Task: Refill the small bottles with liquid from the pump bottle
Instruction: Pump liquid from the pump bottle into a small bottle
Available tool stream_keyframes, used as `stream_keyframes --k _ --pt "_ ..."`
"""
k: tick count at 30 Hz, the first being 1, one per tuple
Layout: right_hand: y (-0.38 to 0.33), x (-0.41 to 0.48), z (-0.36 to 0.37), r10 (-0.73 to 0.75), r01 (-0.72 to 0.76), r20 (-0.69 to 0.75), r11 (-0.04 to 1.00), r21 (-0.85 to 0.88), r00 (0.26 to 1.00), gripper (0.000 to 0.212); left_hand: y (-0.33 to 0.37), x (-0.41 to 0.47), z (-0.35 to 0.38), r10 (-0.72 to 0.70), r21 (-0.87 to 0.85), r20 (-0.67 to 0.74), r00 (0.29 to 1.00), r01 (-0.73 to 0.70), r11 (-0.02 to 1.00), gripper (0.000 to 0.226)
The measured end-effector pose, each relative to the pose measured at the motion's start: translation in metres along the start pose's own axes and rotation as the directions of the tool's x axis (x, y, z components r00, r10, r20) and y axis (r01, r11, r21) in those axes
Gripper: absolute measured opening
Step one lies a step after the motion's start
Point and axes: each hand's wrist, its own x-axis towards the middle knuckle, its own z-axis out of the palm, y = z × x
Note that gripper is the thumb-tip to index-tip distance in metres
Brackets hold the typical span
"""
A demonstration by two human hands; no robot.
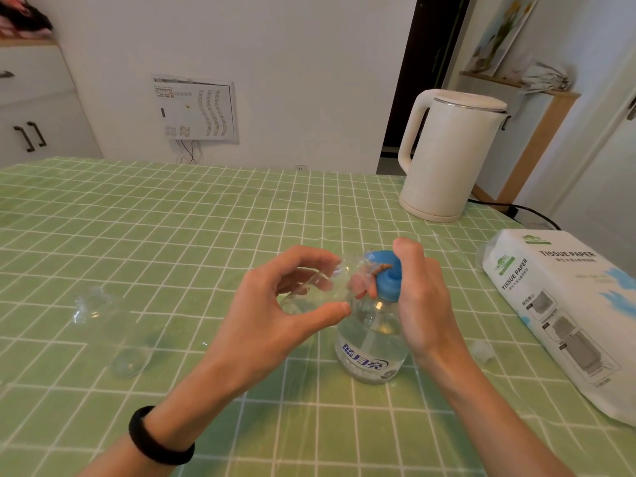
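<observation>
One small bottle (311, 287) pinched between left hand (272, 318) thumb and fingertips, mouth at the nozzle of the pump bottle (373, 349) standing mid-table, right hand (425, 304) curled round its blue top: filling step, next likely needs a steady press, mouth kept aligned.

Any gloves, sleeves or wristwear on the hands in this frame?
No gloves, no sleeves in view. The left hand has a thick black band round the wrist. The right hand wears nothing at the wrist. No rings visible.
</observation>
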Motion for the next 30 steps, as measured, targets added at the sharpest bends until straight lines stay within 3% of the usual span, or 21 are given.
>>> stream_keyframes --k 4,9,18,25,30 --pt "-0.0004 -0.0007 0.0002 -0.017 0.017 -0.002 1.0 0.016 1.0 0.057 -0.001 -0.0006 -0.0011 -0.004 0.02 0.005 1.0 0.004 1.0 0.045" --pt "0.0006 -0.0024 0.0015 -0.028 0.028 -0.012 0.999 -0.019 1.0 0.073 0.0006 0.0 -0.0013 0.002 0.002 -0.003 1.0 -0.002 1.0 0.045" --pt "-0.003 -0.0013 0.0019 -0.019 0.019 -0.023 1.0 0.011 1.0 0.06 -0.0007 0.0004 -0.0019 0.003 0.031 0.003 1.0 -0.003 1.0 0.045" --pt "-0.0045 -0.0037 0.0031 -0.014 0.013 -0.028 1.0 -0.027 1.0 0.074 0.0011 -0.0004 -0.0028 0.009 0.031 0.002 1.0 -0.01 0.999 0.044" --pt "-0.0066 -0.0048 0.0047 -0.007 0.006 -0.053 1.0 -0.017 0.999 0.066 0.0034 -0.0001 -0.0036 0.006 0.046 0.005 1.0 -0.006 0.999 0.045"
